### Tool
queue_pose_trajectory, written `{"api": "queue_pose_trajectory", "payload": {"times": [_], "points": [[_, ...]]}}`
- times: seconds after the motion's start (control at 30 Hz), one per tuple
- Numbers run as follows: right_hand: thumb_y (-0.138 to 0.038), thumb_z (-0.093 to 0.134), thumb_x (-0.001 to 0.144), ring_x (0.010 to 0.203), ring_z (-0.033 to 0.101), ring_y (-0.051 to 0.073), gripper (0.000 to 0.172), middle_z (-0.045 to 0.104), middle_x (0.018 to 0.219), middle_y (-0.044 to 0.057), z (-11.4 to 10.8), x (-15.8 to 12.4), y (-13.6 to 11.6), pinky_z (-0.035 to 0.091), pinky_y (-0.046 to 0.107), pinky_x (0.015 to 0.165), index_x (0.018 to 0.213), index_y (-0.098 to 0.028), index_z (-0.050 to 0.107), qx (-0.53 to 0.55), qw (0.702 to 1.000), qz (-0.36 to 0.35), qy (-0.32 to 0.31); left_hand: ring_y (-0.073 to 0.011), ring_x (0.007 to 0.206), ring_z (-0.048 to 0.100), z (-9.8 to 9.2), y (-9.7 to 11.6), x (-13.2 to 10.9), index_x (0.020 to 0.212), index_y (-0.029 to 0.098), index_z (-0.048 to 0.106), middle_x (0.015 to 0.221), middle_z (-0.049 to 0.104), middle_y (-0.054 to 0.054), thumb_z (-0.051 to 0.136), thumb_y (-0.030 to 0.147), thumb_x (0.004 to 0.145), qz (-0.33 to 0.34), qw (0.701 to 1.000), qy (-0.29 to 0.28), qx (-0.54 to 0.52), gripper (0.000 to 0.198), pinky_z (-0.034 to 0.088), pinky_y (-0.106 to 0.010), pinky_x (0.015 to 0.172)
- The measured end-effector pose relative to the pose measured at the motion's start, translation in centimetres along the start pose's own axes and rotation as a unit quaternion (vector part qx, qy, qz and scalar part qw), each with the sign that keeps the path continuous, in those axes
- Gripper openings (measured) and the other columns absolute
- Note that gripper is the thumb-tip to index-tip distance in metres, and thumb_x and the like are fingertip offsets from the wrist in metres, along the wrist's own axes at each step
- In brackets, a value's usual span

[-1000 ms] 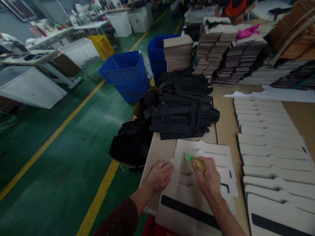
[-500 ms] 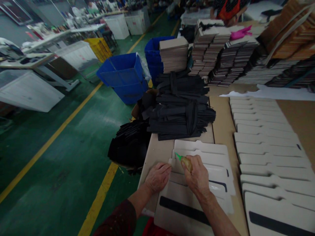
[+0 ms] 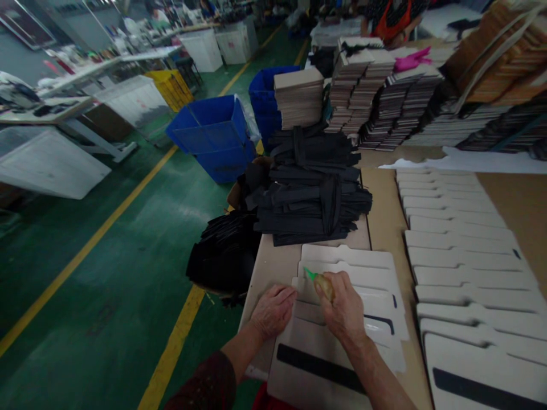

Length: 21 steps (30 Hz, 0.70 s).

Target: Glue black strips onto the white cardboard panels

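Note:
My right hand [image 3: 344, 304] is closed round a yellowish squeeze bottle [image 3: 324, 287] with a green nozzle [image 3: 310, 274]. The nozzle points up and left, over the beige panels [image 3: 325, 256] that lie overlapped in front of me. Whether its tip touches a panel I cannot tell. My left hand [image 3: 274, 309] rests flat at the left edge of these panels, fingers stretched out and holding nothing. Across the nearest panel runs a black strip [image 3: 318, 365]. To the right of my right hand, a panel surface shines as if wet, beside a dark edge.
A long overlapped row of similar panels [image 3: 465, 273] lies on the right. Bundles of black strips [image 3: 299, 210] sit beyond my hands, with stacked boards [image 3: 299, 99] behind. Blue bins [image 3: 213, 136] and a black heap [image 3: 222, 250] stand left of the table. Another person [image 3: 393, 20] is at the back.
The view has shifted very slightly. Both hands and the bottle stay in nearly the same place over the panels.

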State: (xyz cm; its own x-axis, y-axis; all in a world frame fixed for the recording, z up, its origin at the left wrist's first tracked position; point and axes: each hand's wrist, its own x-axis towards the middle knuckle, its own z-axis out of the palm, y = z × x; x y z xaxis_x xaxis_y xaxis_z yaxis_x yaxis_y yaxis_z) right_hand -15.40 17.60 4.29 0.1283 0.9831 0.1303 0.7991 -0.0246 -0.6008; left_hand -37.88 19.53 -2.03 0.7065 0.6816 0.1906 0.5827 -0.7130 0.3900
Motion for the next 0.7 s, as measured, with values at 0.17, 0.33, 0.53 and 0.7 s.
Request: {"api": "queue_pose_trajectory", "payload": {"times": [0.17, 0.33, 0.53, 0.7], "points": [[-0.037, 0.048, 0.092, 0.078, 0.060, 0.020, 0.021, 0.057, 0.095, 0.004, -1.3, -0.8, 2.1, 0.048, 0.032, 0.065, 0.105, -0.023, 0.056, -0.032, 0.998, 0.034, 0.039, -0.0242, 0.106, 0.055, 0.1, -0.1, -0.1, 0.125, 0.016, 0.060, 0.121, 0.065, -0.009, 0.048, 0.017, 0.090, 0.000, 1.000, 0.000, -0.003, 0.037, 0.053, -0.042, 0.092], [-0.036, 0.047, 0.092, 0.078, 0.060, 0.020, 0.021, 0.058, 0.096, 0.005, -1.4, -0.7, 1.9, 0.048, 0.032, 0.066, 0.106, -0.022, 0.056, -0.026, 0.999, 0.033, 0.030, -0.0240, 0.108, 0.055, 0.2, -0.2, -0.1, 0.125, 0.017, 0.060, 0.122, 0.064, -0.010, 0.047, 0.017, 0.091, 0.001, 1.000, 0.003, -0.003, 0.036, 0.052, -0.043, 0.093], [-0.043, 0.048, 0.093, 0.077, 0.060, 0.021, 0.024, 0.057, 0.095, 0.004, -2.3, -0.8, 2.3, 0.047, 0.032, 0.063, 0.104, -0.024, 0.056, -0.042, 0.996, 0.063, 0.045, -0.0241, 0.107, 0.055, 0.1, -0.1, -0.1, 0.127, 0.017, 0.059, 0.122, 0.065, -0.010, 0.047, 0.017, 0.092, 0.000, 1.000, 0.000, -0.002, 0.038, 0.052, -0.043, 0.093], [-0.039, 0.046, 0.095, 0.080, 0.060, 0.020, 0.022, 0.056, 0.096, 0.005, -1.3, -0.5, 1.6, 0.049, 0.033, 0.067, 0.106, -0.022, 0.055, -0.005, 0.999, 0.038, 0.018, -0.0234, 0.107, 0.055, -0.1, 0.0, 0.0, 0.125, 0.016, 0.060, 0.120, 0.065, -0.010, 0.048, 0.017, 0.091, 0.000, 1.000, 0.002, 0.004, 0.036, 0.053, -0.041, 0.092]]}}
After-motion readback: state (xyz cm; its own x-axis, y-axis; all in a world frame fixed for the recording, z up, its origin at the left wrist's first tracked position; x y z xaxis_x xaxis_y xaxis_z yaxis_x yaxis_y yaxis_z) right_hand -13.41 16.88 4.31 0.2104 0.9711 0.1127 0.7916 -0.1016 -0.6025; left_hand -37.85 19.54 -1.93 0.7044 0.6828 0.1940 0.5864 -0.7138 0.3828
